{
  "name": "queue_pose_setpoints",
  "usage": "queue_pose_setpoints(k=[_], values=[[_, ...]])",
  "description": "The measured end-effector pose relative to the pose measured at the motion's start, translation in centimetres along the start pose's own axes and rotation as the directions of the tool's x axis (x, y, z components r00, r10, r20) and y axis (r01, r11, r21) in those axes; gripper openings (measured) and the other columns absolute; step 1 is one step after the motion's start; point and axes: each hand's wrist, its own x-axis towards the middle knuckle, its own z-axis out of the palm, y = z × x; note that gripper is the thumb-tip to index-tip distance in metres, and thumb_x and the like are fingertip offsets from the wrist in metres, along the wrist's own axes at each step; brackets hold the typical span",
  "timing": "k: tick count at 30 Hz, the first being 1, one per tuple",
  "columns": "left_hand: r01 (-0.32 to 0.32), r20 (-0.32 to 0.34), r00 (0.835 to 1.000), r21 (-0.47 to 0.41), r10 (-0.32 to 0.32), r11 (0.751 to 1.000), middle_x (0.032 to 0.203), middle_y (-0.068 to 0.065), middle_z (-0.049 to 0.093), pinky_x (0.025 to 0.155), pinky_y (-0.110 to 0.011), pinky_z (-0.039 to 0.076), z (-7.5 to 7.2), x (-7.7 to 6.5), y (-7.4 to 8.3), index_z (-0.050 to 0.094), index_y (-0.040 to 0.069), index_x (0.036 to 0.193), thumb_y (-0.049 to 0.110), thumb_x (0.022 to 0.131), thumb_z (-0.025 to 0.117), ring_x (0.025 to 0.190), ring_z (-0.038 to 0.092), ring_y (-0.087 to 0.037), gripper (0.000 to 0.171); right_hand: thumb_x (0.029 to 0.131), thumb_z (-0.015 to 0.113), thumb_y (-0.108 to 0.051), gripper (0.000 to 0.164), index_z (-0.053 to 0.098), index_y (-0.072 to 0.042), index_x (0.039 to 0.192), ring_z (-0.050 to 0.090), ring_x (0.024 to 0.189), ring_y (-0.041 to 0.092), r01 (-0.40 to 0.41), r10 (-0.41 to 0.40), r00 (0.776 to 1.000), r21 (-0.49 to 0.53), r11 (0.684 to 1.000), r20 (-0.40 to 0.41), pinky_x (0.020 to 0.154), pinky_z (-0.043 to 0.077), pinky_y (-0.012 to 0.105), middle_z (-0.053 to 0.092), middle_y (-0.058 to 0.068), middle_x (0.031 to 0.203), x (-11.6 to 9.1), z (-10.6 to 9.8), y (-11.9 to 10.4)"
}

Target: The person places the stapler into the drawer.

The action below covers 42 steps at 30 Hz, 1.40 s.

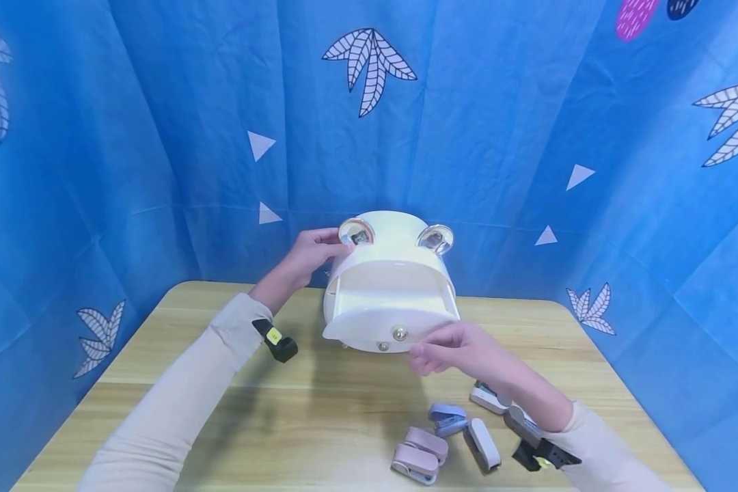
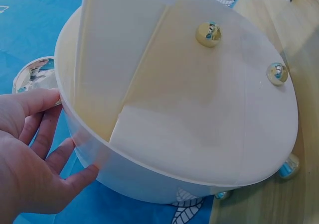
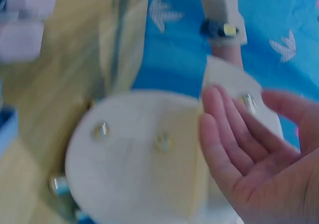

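Note:
A white rounded drawer box [image 1: 393, 232] with two shiny round ears stands at the back of the table. Its upper drawer [image 1: 369, 324], fronted by a gold knob [image 1: 400, 333], is pulled out, baring a white interior. A second gold knob [image 2: 277, 73] sits lower on the front. My left hand [image 1: 313, 253] touches the box's side beside the left ear [image 1: 357, 232], fingers spread along the curved wall [image 2: 124, 169]. Close to the drawer front's right end, my right hand [image 1: 452, 348] has loosely bent fingers and holds nothing. In the right wrist view its fingertips [image 3: 213, 97] overlap the box.
Several small stapler-like things lie at front right: pink ones [image 1: 415, 465], a blue one [image 1: 447, 418], a white one [image 1: 483, 443] and a grey one [image 1: 523, 424] partly under the right wrist. A blue patterned curtain [image 1: 221, 137] hangs around the wooden table [image 1: 270, 424].

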Motion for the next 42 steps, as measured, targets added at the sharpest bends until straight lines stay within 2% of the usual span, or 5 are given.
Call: queue_pose_setpoints(k=[9, 16, 23, 33, 42], values=[[0.01, -0.006, 1.0, 0.001, -0.01, 1.0, 0.142, -0.013, 0.062, 0.118, -0.048, 0.041, -0.1, -0.3, 0.0, 0.06, 0.008, 0.141, 0.019, 0.094, 0.073, 0.137, 0.052, -0.029, 0.05, 0.094, 0.073, -0.027, 0.022, 0.079, -0.009, 0.104, 0.071, 0.086, 0.011, -0.02, 0.027, 1.0, -0.42, 0.907, 0.01, 0.076, 0.059, 0.025, 0.079, 0.003, 0.097, -1.9, -4.7, 1.2], [0.0, -0.003, 1.0, 0.005, 0.0, 1.0, 0.141, -0.013, 0.063, 0.117, -0.047, 0.042, 0.0, -0.2, 0.0, 0.061, 0.008, 0.14, 0.021, 0.094, 0.074, 0.135, 0.054, -0.028, 0.05, 0.083, 0.083, -0.024, 0.022, 0.079, -0.008, 0.098, 0.068, 0.077, 0.009, -0.108, 0.109, 0.993, -0.586, 0.803, -0.035, 0.067, 0.058, 0.026, 0.077, -0.001, 0.088, -2.5, -6.3, 4.0], [-0.003, -0.005, 1.0, 0.0, 0.003, 1.0, 0.139, -0.013, 0.064, 0.115, -0.046, 0.044, -0.1, -0.1, 0.0, 0.062, 0.007, 0.139, 0.021, 0.093, 0.074, 0.133, 0.055, -0.028, 0.049, 0.077, 0.088, -0.028, 0.032, 0.078, -0.009, 0.101, 0.068, 0.085, 0.018, -0.081, 0.097, 0.995, -0.689, 0.72, -0.015, 0.072, 0.057, 0.03, 0.077, -0.001, 0.094, -2.6, -7.1, 7.6], [-0.006, -0.004, 1.0, -0.003, 0.006, 1.0, 0.136, -0.013, 0.065, 0.115, -0.046, 0.044, -0.2, -0.1, -0.1, 0.063, 0.007, 0.137, 0.021, 0.093, 0.074, 0.131, 0.056, -0.027, 0.047, 0.069, 0.092, -0.027, 0.043, 0.076, -0.007, 0.104, 0.067, 0.086, 0.02, -0.053, 0.096, 0.995, -0.687, 0.725, 0.025, 0.071, 0.054, 0.028, 0.075, 0.001, 0.096, -2.9, -7.0, 12.1], [0.007, 0.003, 1.0, -0.012, -0.007, 1.0, 0.139, -0.013, 0.064, 0.116, -0.046, 0.044, -0.1, 0.0, -0.1, 0.062, 0.008, 0.139, 0.02, 0.094, 0.074, 0.134, 0.056, -0.028, 0.048, 0.066, 0.093, -0.022, 0.034, 0.065, -0.013, 0.083, 0.044, 0.061, 0.0, -0.03, 0.086, 0.995, -0.63, 0.776, 0.057, 0.055, 0.04, 0.021, 0.056, -0.007, 0.068, -3.1, -6.6, 13.5]])
